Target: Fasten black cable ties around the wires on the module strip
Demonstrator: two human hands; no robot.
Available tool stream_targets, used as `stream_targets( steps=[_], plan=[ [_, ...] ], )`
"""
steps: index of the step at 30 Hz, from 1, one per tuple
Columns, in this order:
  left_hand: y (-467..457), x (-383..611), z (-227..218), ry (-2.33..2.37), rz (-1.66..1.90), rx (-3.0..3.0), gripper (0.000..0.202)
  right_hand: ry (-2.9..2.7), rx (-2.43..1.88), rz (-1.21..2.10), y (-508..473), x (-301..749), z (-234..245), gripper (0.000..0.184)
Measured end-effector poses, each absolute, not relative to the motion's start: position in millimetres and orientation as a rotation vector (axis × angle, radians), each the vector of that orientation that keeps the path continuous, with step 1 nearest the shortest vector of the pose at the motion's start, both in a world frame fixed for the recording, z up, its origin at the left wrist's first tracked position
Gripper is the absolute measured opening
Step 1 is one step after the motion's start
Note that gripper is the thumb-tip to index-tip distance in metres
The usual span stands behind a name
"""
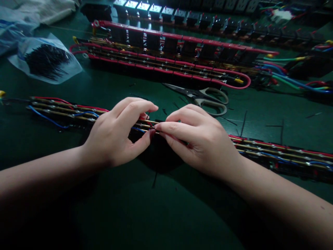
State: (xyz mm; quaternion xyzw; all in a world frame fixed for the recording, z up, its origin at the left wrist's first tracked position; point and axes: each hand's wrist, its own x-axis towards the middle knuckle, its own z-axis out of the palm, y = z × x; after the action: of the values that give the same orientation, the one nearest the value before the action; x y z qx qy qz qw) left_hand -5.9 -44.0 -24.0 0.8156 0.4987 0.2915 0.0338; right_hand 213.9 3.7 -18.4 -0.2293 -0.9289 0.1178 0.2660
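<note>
A long black socket strip [275,152] with brass rods and red and blue wires lies across the table, seen from its wired side. My left hand [117,133] holds it near the middle, thumb on the near side, fingers on the far side, index finger raised. Close beside it, my right hand [197,137] pinches a thin dark piece, apparently a black cable tie [153,127], against the brass rods. The fingertips partly hide that piece. Behind the right hand lie scissors [205,97] with grey handles.
A clear bag [74,66] of black cable ties lies at the upper left. Another wired strip [166,64] with thick red cables lies behind the scissors, and a row of sockets [179,15] stands farther back. Loose tie ends [244,123] are scattered on the green tabletop [125,208].
</note>
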Motion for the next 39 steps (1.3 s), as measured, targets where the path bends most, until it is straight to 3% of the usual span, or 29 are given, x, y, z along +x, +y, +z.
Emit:
stream_targets(
  steps=[10, 21, 39],
  plan=[
    [-43.5, -5.1, -19.5, 1.538, 0.935, 2.342, 0.043, -2.535, -0.733, 0.372, 3.7, 207.2, -4.5, 0.022],
    [-40.5, -3.3, -19.9, 1.58, 0.992, 2.313, 0.025, -2.421, -0.984, 0.719, 19.2, 185.5, -8.0, 0.02],
    [-38.9, -3.6, -25.3, 1.553, 1.03, 2.463, 0.017, -2.374, -0.927, 0.781, 20.1, 189.5, -9.2, 0.009]
  ],
)
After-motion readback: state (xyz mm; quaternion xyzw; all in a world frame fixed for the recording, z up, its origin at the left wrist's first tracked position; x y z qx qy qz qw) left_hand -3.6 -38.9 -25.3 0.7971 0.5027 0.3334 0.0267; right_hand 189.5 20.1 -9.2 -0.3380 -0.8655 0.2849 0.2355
